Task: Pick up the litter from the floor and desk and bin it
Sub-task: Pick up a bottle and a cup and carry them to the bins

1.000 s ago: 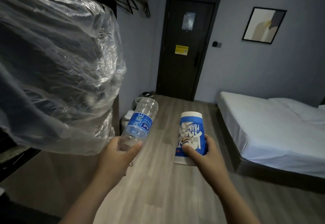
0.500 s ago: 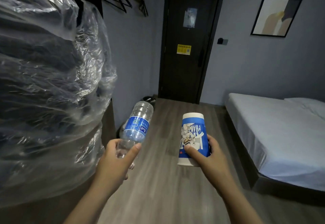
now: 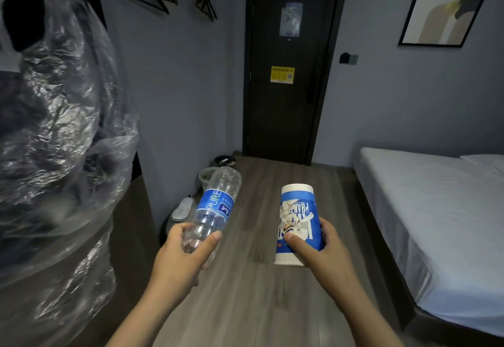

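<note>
My left hand [image 3: 178,258] grips the neck end of an empty clear plastic bottle [image 3: 215,205] with a blue label, its base pointing up and away. My right hand [image 3: 319,251] holds a blue and white paper cup [image 3: 297,218] upside down, its closed bottom on top. Both are held out over the wooden floor [image 3: 261,305]. Ahead, against the left wall, stands a pale round bin [image 3: 207,175], partly hidden behind the bottle. A darker round container [image 3: 225,160] sits just beyond it near the door.
Clothes under clear plastic covers [image 3: 54,142] hang close on my left. A white slipper [image 3: 183,208] lies by the wall. A bed [image 3: 436,224] with white sheets fills the right side. The dark door [image 3: 289,74] is shut straight ahead.
I have moved forward along the floor. The plastic-covered clothes slid left, the bins and door came nearer. Both hands keep their hold on the bottle and the cup.
</note>
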`<state>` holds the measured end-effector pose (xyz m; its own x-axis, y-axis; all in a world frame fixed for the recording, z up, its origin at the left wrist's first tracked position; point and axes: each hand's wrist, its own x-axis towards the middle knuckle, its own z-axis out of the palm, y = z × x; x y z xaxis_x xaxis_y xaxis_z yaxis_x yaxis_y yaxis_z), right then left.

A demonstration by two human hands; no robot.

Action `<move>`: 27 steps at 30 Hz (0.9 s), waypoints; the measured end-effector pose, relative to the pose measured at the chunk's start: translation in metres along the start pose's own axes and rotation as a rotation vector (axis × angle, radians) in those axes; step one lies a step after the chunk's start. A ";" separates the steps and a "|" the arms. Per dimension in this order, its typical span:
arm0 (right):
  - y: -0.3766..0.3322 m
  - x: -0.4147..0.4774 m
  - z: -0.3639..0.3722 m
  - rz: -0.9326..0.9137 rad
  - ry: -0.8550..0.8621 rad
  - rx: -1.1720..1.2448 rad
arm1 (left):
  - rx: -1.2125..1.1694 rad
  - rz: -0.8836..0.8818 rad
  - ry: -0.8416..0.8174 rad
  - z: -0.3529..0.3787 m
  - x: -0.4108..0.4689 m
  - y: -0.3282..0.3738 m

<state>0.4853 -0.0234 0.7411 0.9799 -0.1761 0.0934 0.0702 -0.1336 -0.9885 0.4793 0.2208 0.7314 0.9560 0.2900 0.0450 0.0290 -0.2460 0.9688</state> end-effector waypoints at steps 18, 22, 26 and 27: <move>0.042 0.336 0.046 0.046 -0.007 -0.101 | -0.001 -0.102 0.020 0.117 0.321 -0.010; 0.054 0.401 0.056 0.065 -0.013 -0.103 | 0.033 -0.103 0.021 0.137 0.383 -0.012; 0.071 0.471 0.064 0.081 -0.021 -0.103 | 0.042 -0.117 0.037 0.161 0.444 -0.015; 0.076 0.490 0.066 0.083 -0.026 -0.103 | 0.044 -0.122 0.042 0.168 0.460 -0.016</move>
<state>0.9835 -0.0559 0.7039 0.9862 -0.1656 0.0075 -0.0293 -0.2189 -0.9753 0.9673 0.2023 0.6952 0.9315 0.3587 -0.0609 0.1575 -0.2465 0.9563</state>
